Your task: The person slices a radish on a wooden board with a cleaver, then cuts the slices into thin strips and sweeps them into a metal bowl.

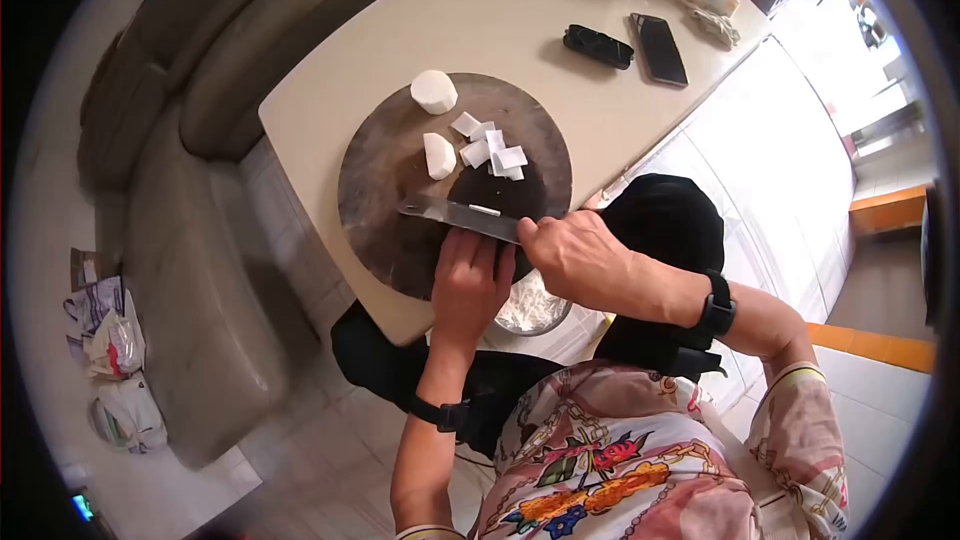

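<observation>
The right hand [573, 254] has its grip closed round the knife [447, 214], whose long axis runs left across the round board [378, 175]. Nearer, the left hand [466, 275] meets the blade (whether it pinches anything, I cannot tell).
</observation>
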Action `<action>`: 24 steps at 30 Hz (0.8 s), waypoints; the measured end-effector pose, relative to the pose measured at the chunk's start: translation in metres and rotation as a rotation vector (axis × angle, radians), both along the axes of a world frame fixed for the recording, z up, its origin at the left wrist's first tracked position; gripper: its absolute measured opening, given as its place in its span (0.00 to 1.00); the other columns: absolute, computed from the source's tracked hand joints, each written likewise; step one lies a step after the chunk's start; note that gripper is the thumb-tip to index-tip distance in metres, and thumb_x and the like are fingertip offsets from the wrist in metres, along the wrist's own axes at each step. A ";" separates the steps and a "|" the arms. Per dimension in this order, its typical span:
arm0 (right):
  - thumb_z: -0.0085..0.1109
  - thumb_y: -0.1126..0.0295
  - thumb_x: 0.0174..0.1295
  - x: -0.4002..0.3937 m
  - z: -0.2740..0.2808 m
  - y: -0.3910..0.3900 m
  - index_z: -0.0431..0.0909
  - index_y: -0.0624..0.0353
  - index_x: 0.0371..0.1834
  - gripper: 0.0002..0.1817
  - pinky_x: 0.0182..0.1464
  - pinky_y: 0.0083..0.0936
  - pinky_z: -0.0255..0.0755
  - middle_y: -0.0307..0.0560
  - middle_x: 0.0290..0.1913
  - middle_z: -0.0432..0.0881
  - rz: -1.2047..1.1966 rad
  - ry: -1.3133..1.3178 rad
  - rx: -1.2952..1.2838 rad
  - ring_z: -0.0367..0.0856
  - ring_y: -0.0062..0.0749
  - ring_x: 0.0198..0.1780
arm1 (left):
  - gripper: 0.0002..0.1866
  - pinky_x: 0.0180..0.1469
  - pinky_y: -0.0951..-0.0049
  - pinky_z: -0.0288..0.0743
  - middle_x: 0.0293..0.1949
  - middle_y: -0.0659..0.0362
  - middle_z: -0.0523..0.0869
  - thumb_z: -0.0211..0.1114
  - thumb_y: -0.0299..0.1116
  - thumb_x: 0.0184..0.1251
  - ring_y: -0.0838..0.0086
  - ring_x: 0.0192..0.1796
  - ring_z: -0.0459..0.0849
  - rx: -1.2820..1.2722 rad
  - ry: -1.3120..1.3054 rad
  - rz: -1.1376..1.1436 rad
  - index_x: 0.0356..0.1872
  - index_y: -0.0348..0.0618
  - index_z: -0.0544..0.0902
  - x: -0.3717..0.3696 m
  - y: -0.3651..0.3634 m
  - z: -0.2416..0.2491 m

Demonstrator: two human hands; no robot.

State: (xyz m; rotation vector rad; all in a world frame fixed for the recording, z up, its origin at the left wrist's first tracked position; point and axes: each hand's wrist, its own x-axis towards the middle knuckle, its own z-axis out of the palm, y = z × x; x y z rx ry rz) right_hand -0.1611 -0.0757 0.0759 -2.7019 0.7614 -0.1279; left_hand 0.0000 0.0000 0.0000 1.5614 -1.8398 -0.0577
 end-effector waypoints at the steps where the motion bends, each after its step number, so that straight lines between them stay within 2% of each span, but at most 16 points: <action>1: 0.58 0.78 0.44 0.005 -0.002 -0.001 0.71 0.69 0.32 0.11 0.26 0.39 0.74 0.55 0.23 0.79 0.015 -0.020 -0.028 0.82 0.49 0.26 | 0.19 0.58 0.55 0.73 0.49 0.47 0.81 0.67 0.28 0.57 0.48 0.54 0.78 -0.006 -0.006 0.001 0.51 0.38 0.81 0.001 -0.001 0.003; 3: 0.58 0.78 0.44 0.007 -0.005 -0.002 0.71 0.70 0.31 0.11 0.25 0.38 0.73 0.55 0.23 0.79 0.035 -0.021 -0.066 0.82 0.49 0.25 | 0.17 0.57 0.55 0.74 0.48 0.46 0.81 0.67 0.28 0.56 0.48 0.53 0.78 -0.022 0.007 0.006 0.48 0.36 0.82 -0.009 -0.002 0.005; 5: 0.57 0.79 0.44 0.020 -0.008 -0.002 0.70 0.71 0.31 0.10 0.24 0.38 0.72 0.55 0.22 0.78 0.098 -0.072 -0.153 0.81 0.48 0.24 | 0.13 0.53 0.55 0.76 0.40 0.48 0.81 0.68 0.30 0.57 0.49 0.46 0.79 -0.083 -0.059 -0.006 0.41 0.34 0.82 -0.003 -0.002 0.009; 11: 0.56 0.79 0.43 -0.003 -0.001 0.006 0.71 0.72 0.32 0.12 0.23 0.38 0.72 0.55 0.21 0.77 0.029 -0.108 -0.100 0.81 0.49 0.22 | 0.10 0.52 0.55 0.76 0.39 0.47 0.81 0.68 0.30 0.57 0.49 0.46 0.80 -0.107 -0.050 0.016 0.37 0.35 0.83 -0.002 -0.005 0.002; 12: 0.56 0.79 0.43 -0.006 0.000 0.007 0.71 0.72 0.32 0.11 0.23 0.38 0.72 0.55 0.20 0.77 0.023 -0.063 -0.104 0.81 0.48 0.22 | 0.10 0.52 0.55 0.76 0.39 0.47 0.81 0.68 0.30 0.57 0.49 0.46 0.80 -0.116 -0.050 0.010 0.37 0.35 0.83 -0.002 -0.005 0.001; 14: 0.56 0.78 0.44 -0.005 0.003 0.007 0.71 0.71 0.32 0.11 0.21 0.37 0.73 0.54 0.19 0.77 0.014 -0.015 -0.117 0.82 0.45 0.22 | 0.15 0.51 0.53 0.76 0.42 0.46 0.82 0.69 0.30 0.54 0.47 0.45 0.80 -0.074 -0.034 0.021 0.43 0.36 0.83 -0.001 -0.002 -0.001; 17: 0.58 0.75 0.44 0.015 -0.011 0.006 0.75 0.67 0.28 0.08 0.22 0.32 0.75 0.47 0.19 0.79 0.033 -0.092 -0.222 0.84 0.40 0.24 | 0.17 0.50 0.52 0.76 0.42 0.47 0.82 0.70 0.33 0.54 0.47 0.45 0.80 -0.101 -0.106 0.023 0.44 0.37 0.83 0.001 0.001 -0.006; 18: 0.59 0.73 0.44 0.022 -0.018 0.003 0.75 0.66 0.27 0.08 0.23 0.32 0.75 0.47 0.19 0.80 0.060 -0.213 -0.223 0.85 0.40 0.25 | 0.17 0.49 0.52 0.75 0.42 0.46 0.82 0.70 0.34 0.54 0.47 0.45 0.80 -0.025 -0.056 0.036 0.45 0.38 0.82 0.000 0.002 -0.004; 19: 0.59 0.71 0.44 0.029 -0.023 0.000 0.76 0.66 0.27 0.09 0.23 0.33 0.75 0.47 0.19 0.80 0.061 -0.167 -0.197 0.85 0.40 0.25 | 0.18 0.48 0.51 0.75 0.41 0.46 0.82 0.70 0.35 0.54 0.46 0.44 0.79 0.047 -0.006 0.042 0.45 0.38 0.82 -0.002 0.004 -0.002; 20: 0.63 0.70 0.40 0.032 -0.024 0.000 0.81 0.57 0.20 0.05 0.26 0.34 0.78 0.48 0.24 0.83 -0.016 -0.149 -0.185 0.87 0.40 0.29 | 0.17 0.47 0.51 0.75 0.41 0.46 0.81 0.69 0.35 0.56 0.46 0.45 0.79 0.014 -0.011 0.045 0.45 0.38 0.82 -0.004 0.003 -0.002; 22: 0.65 0.67 0.39 0.021 -0.017 -0.003 0.81 0.58 0.20 0.08 0.28 0.36 0.78 0.50 0.24 0.83 -0.034 -0.142 -0.127 0.86 0.43 0.29 | 0.16 0.47 0.51 0.75 0.42 0.45 0.81 0.66 0.35 0.59 0.46 0.45 0.79 -0.042 -0.049 0.035 0.45 0.37 0.82 -0.005 -0.001 -0.004; 24: 0.62 0.68 0.43 0.005 -0.011 0.006 0.81 0.60 0.22 0.07 0.29 0.37 0.78 0.52 0.24 0.83 -0.002 -0.173 -0.132 0.86 0.46 0.30 | 0.15 0.48 0.51 0.75 0.43 0.44 0.81 0.64 0.34 0.62 0.45 0.45 0.79 -0.053 -0.086 0.031 0.45 0.35 0.81 -0.005 0.000 -0.005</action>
